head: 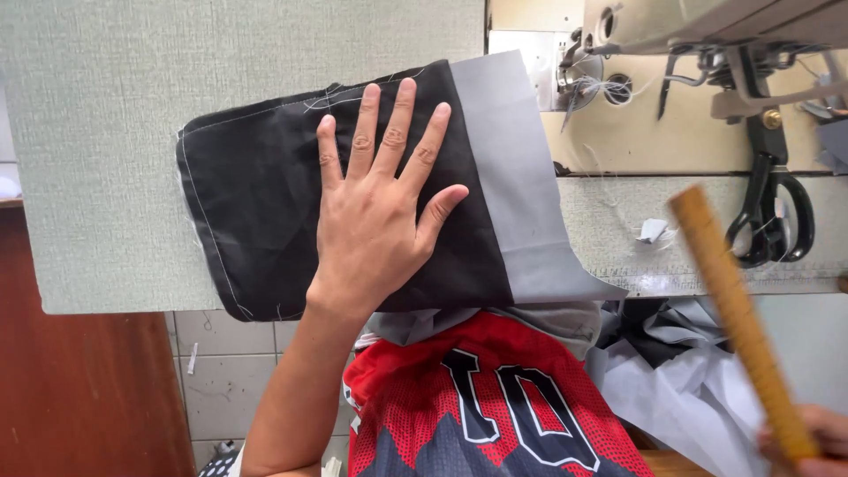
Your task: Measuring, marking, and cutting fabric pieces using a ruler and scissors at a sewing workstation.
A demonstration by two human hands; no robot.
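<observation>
- Grey-green sewing table [106, 132] carries a black fabric piece [256, 203] with a grey band [512, 177], near the table's front edge beside the sewing machine [707, 26].
- Left hand [375, 212] lies open, fingers spread flat on the black cloth, pinning it.
- Right hand [817, 442] grips a wooden ruler [733, 309], raised off the table.
- Judgement: keep the palm's pressure even so the layers stay aligned while the ruler is laid along the seam.
- Scissors [768, 212] lie well apart.

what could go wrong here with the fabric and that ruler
1. The left hand lies flat on the black fabric, but the grey strip beside it is unpinned by any hand and could shift.
2. The wooden ruler, held at one end by the right hand, looks blurred, so it may land crooked.
3. The scissors lie near the ruler's path and might get knocked.
</observation>
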